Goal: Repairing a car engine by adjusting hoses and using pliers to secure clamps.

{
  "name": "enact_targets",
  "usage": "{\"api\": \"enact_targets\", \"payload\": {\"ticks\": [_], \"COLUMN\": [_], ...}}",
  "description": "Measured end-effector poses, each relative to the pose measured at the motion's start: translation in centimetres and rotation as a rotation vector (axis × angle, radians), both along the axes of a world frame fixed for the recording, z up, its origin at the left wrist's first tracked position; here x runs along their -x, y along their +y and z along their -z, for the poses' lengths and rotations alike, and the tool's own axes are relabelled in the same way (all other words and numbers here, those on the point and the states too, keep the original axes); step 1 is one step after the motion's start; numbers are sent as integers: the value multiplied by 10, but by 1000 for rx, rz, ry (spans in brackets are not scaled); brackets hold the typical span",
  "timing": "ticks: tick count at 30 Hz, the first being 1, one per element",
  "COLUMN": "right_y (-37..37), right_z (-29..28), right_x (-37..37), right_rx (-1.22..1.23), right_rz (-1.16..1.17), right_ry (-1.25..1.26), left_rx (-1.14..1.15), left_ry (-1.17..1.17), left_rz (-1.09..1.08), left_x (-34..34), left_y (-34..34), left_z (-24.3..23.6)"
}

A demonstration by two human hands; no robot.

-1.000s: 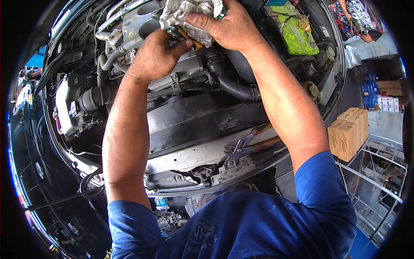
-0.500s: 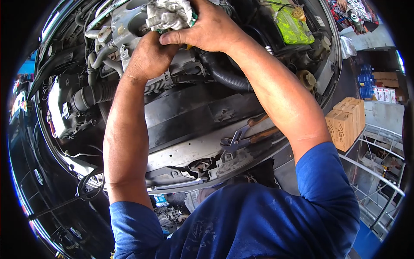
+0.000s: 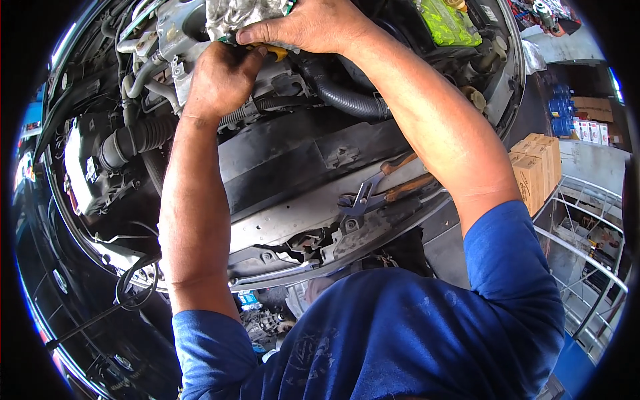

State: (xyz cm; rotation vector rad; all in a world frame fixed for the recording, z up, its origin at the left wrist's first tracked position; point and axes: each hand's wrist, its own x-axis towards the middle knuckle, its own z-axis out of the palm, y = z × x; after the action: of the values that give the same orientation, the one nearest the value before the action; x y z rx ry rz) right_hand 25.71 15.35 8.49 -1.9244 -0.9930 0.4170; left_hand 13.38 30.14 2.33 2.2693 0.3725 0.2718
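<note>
Both hands, right hand point(image 3: 310, 27) and left hand point(image 3: 220, 80), clamp a crumpled grey rag point(image 3: 237, 13) lying crosswise atop the engine.

Crumpled grey-white cloth rag point(image 3: 237, 13) at twelve o'clock; matt ribbed rubber hose point(image 3: 347, 100); dull metal pliers point(image 3: 360, 203), wooden-looking handles.

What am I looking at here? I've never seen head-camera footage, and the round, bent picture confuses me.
The camera sits on a person's head and looks down, so its wide lens bends straight edges. The two bare arms are the wearer's own, reaching into an open car engine bay. The right hand presses a crumpled grey rag at the top; the left hand is curled just beneath it, touching something yellow only partly visible. Pliers rest on the front panel. Cardboard boxes stand to the right.
</note>
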Motion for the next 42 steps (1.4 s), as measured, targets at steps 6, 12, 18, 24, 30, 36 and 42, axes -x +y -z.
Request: {"api": "enact_targets", "payload": {"ticks": [6, 12, 18, 24, 30, 36, 42], "right_y": [-4, -8, -11, -11, -21, 20, 17], "right_z": [-1, 16, 17, 15, -4, 59, 70], "right_x": [12, -6, 7, 13, 2, 53, 65], "right_rx": [109, -170, -40, 46, 38, -199, -340], "right_rz": [-97, 50, 24, -40, -240, 319, 446], "right_ry": [-148, -96, -105, -76, 19, -367, -472], "left_rx": [-262, -54, -81, -164, -7, -187, -475], "left_ry": [63, -142, -37, -58, -186, -315, -13], "left_rz": [-91, -125, -107, -98, -130, 109, 37], "left_x": [4, 9, 8, 9, 5, 17, 27], "left_y": [-9, -18, -23, -24, -25, -2, 1], "left_z": [2, 10, 18, 24, 40, 72, 88]}}
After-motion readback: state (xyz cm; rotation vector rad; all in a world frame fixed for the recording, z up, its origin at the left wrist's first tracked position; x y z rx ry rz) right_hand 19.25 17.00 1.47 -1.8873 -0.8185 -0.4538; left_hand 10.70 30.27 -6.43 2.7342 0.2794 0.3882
